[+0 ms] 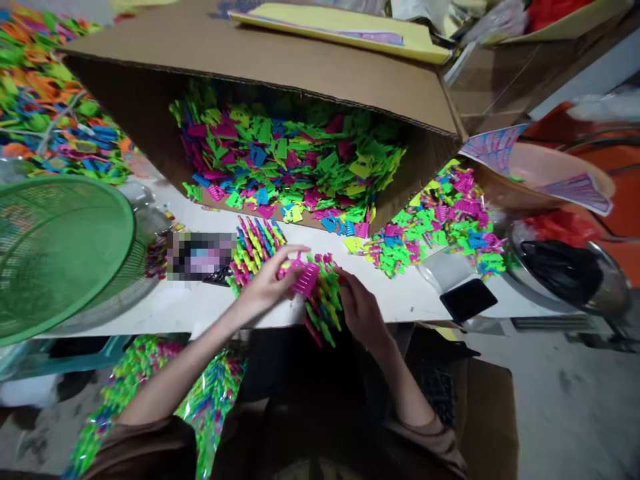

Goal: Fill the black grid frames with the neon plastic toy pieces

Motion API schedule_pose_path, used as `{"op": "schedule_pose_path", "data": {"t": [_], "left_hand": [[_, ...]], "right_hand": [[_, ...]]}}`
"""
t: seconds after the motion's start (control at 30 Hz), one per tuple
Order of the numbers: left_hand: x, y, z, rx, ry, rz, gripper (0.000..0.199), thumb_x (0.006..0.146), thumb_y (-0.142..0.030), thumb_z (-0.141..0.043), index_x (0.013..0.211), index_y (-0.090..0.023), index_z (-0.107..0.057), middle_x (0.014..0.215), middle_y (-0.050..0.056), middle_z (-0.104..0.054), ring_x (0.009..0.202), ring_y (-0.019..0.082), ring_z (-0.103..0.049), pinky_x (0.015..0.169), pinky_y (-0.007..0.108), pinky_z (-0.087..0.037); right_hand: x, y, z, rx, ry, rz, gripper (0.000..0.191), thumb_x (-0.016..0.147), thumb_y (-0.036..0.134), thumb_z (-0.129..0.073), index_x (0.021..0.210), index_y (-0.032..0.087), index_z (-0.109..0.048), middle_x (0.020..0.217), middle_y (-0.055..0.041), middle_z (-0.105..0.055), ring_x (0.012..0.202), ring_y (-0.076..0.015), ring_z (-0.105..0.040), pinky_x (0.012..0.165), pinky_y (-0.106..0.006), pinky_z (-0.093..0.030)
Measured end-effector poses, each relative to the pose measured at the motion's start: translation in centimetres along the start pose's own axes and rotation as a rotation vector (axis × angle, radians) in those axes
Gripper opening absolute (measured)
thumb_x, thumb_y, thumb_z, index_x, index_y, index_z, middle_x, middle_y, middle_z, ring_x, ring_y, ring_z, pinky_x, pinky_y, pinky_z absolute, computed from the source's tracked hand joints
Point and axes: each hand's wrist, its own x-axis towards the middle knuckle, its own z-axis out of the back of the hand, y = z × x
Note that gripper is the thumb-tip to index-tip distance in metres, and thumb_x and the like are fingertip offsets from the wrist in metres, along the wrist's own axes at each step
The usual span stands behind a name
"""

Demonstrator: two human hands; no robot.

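Observation:
My left hand (267, 283) pinches a bright pink plastic piece (306, 279) with comb-like slots. Just right of it, at the table's front edge, is a bundle of mostly green plastic pieces (327, 293) with some red and yellow. Curled fingers of my right hand (364, 310) grip the right side of this bundle; part of their hold is hidden. Behind my left hand lie neat rows of yellow, pink and blue pieces (255, 243). A cardboard box (280, 57) on its side opens towards me, heaped inside with loose green, pink, yellow and blue pieces (295, 160).
A green mesh basket (127, 233) stands at the left, beside a blurred-out device (203, 257). More loose pieces (440, 217) spread right of the box, near a black phone (469, 300) and a metal bowl (613, 283). Filled clear bags (215, 400) sit below the table.

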Motion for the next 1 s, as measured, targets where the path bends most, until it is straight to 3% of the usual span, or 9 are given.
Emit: {"op": "schedule_pose_path", "data": {"t": [0.1, 0.2, 0.53, 0.87, 1.0], "left_hand": [[-2.1, 0.0, -1.9, -0.025, -0.054, -0.075, 0.025, 0.088, -0.033, -0.048, 0.102, -0.020, -0.065, 0.105, 0.005, -0.070, 0.090, 0.019, -0.066, 0.075, 0.028, -0.052], [-3.0, -0.1, -2.2, -0.056, -0.081, -0.138, 0.022, 0.088, -0.030, -0.051, 0.099, -0.020, -0.067, 0.102, 0.005, -0.072, 0.098, 0.020, -0.065, 0.085, 0.029, -0.051], [-3.8, -0.8, -2.6, -0.035, -0.027, -0.190, 0.013, 0.081, -0.028, -0.062, 0.090, -0.020, -0.068, 0.092, 0.003, -0.074, 0.086, 0.017, -0.069, 0.079, 0.025, -0.053], [-3.9, -0.3, -2.3, 0.142, 0.042, -0.186, 0.018, 0.085, -0.033, -0.057, 0.093, -0.021, -0.067, 0.089, 0.002, -0.074, 0.081, 0.017, -0.068, 0.072, 0.024, -0.051], [-3.8, -0.3, -2.9, 0.114, -0.014, -0.176, 0.017, 0.085, -0.033, -0.055, 0.088, -0.020, -0.066, 0.086, 0.002, -0.074, 0.080, 0.017, -0.068, 0.070, 0.024, -0.051]], "right_hand": [[-0.5, 2.5, -0.5, 0.017, 0.059, 0.025, 0.030, 0.094, 0.025, -0.038, 0.118, 0.022, -0.056, 0.101, -0.0067, -0.072, 0.088, -0.0176, -0.069, 0.078, -0.028, -0.054], [-0.9, 3.5, -0.2, 0.021, 0.077, 0.000, 0.027, 0.093, 0.025, -0.039, 0.113, 0.022, -0.056, 0.089, -0.0044, -0.072, 0.075, -0.0163, -0.068, 0.070, -0.026, -0.053], [-0.9, 4.7, 1.4, 0.126, 0.151, -0.155, 0.024, 0.092, 0.033, -0.037, 0.099, 0.021, -0.056, 0.060, 0.0042, -0.057, 0.048, -0.0097, -0.050, 0.048, -0.021, -0.038], [-0.9, 5.2, 2.2, -0.028, 0.235, -0.094, 0.025, 0.093, 0.030, -0.036, 0.094, 0.020, -0.059, 0.064, 0.0009, -0.061, 0.050, -0.0113, -0.053, 0.051, -0.022, -0.037], [-0.6, 5.6, 2.6, -0.109, 0.232, -0.069, 0.026, 0.093, 0.028, -0.035, 0.093, 0.020, -0.060, 0.066, -0.0007, -0.064, 0.054, -0.0131, -0.058, 0.055, -0.022, -0.039]]}}
